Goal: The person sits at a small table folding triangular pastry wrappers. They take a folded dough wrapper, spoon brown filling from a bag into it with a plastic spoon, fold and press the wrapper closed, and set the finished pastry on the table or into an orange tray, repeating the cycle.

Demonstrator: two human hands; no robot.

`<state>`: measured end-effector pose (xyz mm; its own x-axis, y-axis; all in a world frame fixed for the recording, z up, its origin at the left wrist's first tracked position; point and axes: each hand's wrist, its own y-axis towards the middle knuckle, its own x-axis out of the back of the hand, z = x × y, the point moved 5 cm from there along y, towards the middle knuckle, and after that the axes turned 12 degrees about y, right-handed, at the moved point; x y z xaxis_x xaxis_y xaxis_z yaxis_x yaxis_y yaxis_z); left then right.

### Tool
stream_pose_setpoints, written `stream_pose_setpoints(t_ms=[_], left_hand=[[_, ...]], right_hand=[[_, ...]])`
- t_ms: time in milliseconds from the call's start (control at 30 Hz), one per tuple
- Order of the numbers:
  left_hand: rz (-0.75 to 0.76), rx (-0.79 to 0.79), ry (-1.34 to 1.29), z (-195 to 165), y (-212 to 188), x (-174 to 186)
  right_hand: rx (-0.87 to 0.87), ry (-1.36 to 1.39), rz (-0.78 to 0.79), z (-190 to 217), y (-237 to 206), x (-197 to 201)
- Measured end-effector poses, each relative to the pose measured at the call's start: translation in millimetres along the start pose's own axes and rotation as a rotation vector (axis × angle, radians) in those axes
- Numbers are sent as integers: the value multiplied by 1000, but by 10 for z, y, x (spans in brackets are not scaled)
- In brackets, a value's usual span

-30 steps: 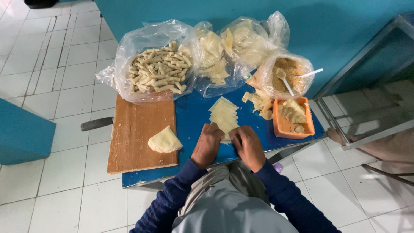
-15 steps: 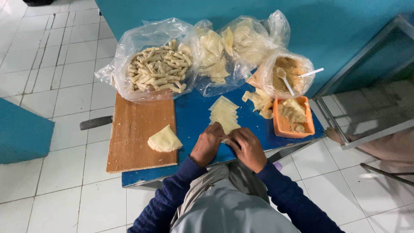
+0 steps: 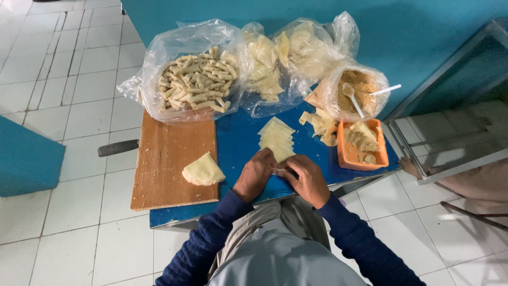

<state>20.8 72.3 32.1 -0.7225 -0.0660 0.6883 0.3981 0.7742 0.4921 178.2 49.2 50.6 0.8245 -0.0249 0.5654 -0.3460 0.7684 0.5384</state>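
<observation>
My left hand point(image 3: 255, 175) and right hand point(image 3: 309, 180) meet fingertip to fingertip at the near end of the stack of pale wrappers point(image 3: 277, 139) on the blue table point(image 3: 238, 137) — both pinched narrow on its nearest sheet — the stack's long axis running straight away from me, equally near both.
</observation>
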Motion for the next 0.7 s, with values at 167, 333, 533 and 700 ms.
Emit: stream_pose_setpoints(t_ms=[167,333,533,700], left_hand=[[4,23,-52,44,40,-8],[12,73,-42,-1,-2,64],[3,59,-38,15,52,7],[1,53,6,16,57,-3]], right_hand=[[-40,-16,17,-75,26,-42],[-29,-37,20,-135,80,-47],[-9,-68,-12,-19,34,-12],[31,-110,-35,51,31,-31]])
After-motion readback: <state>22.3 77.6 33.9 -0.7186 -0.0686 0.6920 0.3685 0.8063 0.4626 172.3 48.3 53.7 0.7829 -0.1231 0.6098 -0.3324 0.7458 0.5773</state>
